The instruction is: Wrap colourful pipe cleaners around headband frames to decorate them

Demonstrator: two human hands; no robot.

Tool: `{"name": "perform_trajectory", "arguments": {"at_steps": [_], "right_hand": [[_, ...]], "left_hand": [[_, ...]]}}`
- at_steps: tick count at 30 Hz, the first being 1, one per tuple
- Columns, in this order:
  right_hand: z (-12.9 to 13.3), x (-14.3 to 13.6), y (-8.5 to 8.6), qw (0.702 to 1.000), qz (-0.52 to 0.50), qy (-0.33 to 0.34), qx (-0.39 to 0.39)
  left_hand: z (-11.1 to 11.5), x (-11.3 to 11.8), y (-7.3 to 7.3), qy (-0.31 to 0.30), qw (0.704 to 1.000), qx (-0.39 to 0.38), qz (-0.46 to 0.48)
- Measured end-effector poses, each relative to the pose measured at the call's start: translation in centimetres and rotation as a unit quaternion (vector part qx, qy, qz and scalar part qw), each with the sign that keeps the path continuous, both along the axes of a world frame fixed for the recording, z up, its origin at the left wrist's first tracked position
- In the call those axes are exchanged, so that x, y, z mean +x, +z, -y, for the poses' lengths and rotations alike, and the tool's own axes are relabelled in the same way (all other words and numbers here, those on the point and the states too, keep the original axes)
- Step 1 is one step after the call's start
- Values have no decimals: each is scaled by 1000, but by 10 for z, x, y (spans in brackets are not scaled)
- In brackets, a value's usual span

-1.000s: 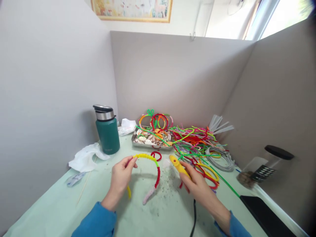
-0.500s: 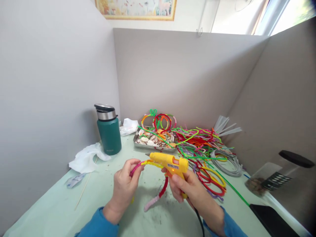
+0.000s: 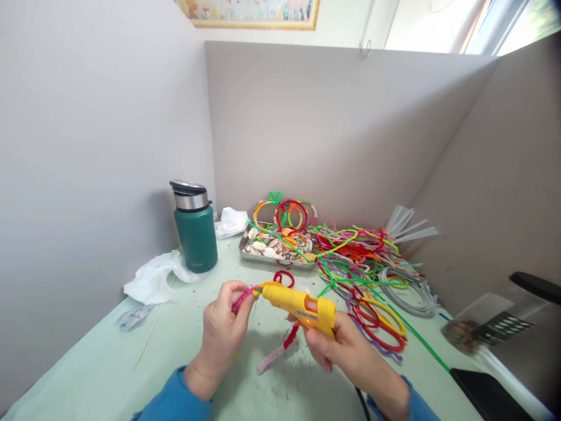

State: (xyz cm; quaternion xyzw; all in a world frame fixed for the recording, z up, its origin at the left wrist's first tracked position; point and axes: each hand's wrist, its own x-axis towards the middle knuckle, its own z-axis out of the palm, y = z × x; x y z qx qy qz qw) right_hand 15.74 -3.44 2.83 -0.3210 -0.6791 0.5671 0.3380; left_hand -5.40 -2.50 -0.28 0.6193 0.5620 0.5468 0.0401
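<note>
Between thumb and fingers, my left hand (image 3: 225, 327) pinches the magenta stretch of a curved, pipe-cleaner-wrapped hoop (image 3: 272, 358). Its colours run from magenta through yellow to red and pale pink, and the middle is partly hidden behind the glue gun. My right hand (image 3: 335, 345) is wrapped round the handle of a yellow glue gun (image 3: 298, 304), whose small orange light glows. The gun's nozzle points left and sits at the hoop, just beside my left fingertips; whether it touches is hard to tell. A black cord hangs below the gun.
A metal tray (image 3: 280, 264) of shells stands at the back, with several coloured rings (image 3: 291, 216) behind. Piled pipe cleaners (image 3: 363, 245) and a grey wire coil (image 3: 409, 292) lie right. Left are a green bottle (image 3: 196, 240), tissue (image 3: 153, 278) and thin stick (image 3: 151, 336). Partitions surround the table.
The glue gun has come down a little, bringing its nozzle from above the hoop to the yellow part beside my left fingers. A red pipe-cleaner loop behind the gun now shows. The view has shifted slightly.
</note>
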Motion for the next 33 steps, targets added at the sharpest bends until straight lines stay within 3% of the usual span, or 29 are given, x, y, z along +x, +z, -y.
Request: {"name": "perform_trajectory", "arguments": {"at_steps": [14, 33], "right_hand": [[0, 2, -2, 998, 52, -18, 44], [5, -4, -2, 971, 168, -80, 151]], "left_hand": [[-2, -1, -1, -11, 1000, 1, -7], [-3, -1, -2, -1, 1000, 1, -12]]}}
